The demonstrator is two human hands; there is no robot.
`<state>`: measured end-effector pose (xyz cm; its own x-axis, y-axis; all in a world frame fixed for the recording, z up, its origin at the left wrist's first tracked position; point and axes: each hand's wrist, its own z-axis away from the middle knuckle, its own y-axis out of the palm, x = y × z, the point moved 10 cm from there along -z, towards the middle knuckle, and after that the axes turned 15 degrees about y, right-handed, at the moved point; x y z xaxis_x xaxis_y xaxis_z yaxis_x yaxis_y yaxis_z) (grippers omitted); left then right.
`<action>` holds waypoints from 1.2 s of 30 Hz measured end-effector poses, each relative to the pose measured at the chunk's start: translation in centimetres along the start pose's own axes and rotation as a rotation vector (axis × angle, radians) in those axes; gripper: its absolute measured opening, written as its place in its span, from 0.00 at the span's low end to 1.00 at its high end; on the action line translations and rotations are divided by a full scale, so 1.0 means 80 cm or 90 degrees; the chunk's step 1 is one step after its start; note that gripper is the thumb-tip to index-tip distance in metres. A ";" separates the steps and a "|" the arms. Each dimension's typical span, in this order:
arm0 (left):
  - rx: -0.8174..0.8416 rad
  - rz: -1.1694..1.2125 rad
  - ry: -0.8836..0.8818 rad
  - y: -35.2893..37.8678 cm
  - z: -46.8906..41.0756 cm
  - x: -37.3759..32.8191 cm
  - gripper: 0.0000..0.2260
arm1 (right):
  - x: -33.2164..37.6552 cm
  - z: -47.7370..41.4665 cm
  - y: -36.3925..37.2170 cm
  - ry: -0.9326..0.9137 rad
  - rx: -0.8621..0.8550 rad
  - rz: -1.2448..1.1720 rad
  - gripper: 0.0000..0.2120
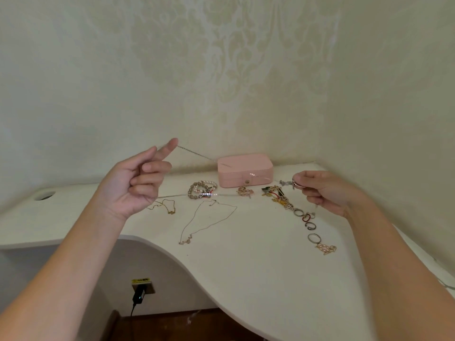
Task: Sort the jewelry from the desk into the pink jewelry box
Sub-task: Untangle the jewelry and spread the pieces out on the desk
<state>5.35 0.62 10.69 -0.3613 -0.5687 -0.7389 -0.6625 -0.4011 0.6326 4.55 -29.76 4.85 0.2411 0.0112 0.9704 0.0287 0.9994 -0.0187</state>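
Note:
The pink jewelry box (245, 171) stands shut at the back of the white desk (246, 267). My left hand (138, 183) is raised left of the box, with a thin silver chain (197, 154) looped over its index finger. The chain stretches right toward my right hand (325, 190), which pinches its other end, where a small silver charm (285, 183) hangs. On the desk lie beaded bracelets (202, 190), two fine gold necklaces (209, 220), a gold earring (243, 191), a heap of brooches (277, 195) and several rings (307, 222).
The desk fits into a corner between two patterned walls. Its front edge curves inward at the lower left, above a wall socket with a black plug (140, 291). A round cable hole (44, 195) is at the far left. A gold pendant (326, 249) lies near the right edge.

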 end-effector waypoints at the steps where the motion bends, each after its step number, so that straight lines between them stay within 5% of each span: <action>1: 0.040 0.026 -0.007 0.009 0.001 0.004 0.20 | 0.002 0.001 -0.007 -0.011 -0.048 0.040 0.06; 3: 0.064 0.065 -0.023 0.001 0.006 0.006 0.21 | 0.011 0.007 -0.019 -0.045 -0.124 0.078 0.06; 7: -0.047 0.020 0.042 -0.028 0.012 -0.020 0.15 | 0.028 0.025 -0.022 -0.083 -0.140 0.084 0.05; 9: -0.177 -0.084 0.178 -0.050 0.015 -0.049 0.06 | 0.032 0.032 -0.012 -0.082 -0.117 0.116 0.04; 11: -0.285 -0.242 0.301 -0.057 0.027 -0.079 0.08 | 0.038 0.038 0.002 -0.085 -0.080 0.164 0.03; 15: -0.303 -0.395 0.308 -0.031 0.022 -0.097 0.12 | 0.030 0.050 0.029 -0.041 0.004 0.235 0.04; 21: -0.139 -0.641 0.185 0.061 -0.035 -0.085 0.13 | -0.026 0.057 0.067 0.040 0.006 0.521 0.09; 25: 0.011 -0.707 0.106 0.130 -0.068 -0.052 0.14 | -0.035 0.067 0.075 0.060 -0.016 0.502 0.10; 29: 0.141 -0.741 0.026 0.178 -0.086 -0.013 0.14 | 0.016 0.088 0.115 -0.040 0.073 0.278 0.22; 32: 0.167 -0.732 0.021 0.193 -0.088 -0.011 0.13 | 0.055 0.104 0.145 -0.101 0.193 0.097 0.09; 36: 0.082 -0.653 -0.027 0.162 -0.077 -0.045 0.15 | 0.071 0.094 0.079 -0.097 0.010 0.023 0.07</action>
<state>2.14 -6.98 22.97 0.3952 0.0296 -0.9181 -0.7296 -0.5972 -0.3333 -1.21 -23.16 12.03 0.0921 0.0514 0.9944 0.0077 0.9986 -0.0524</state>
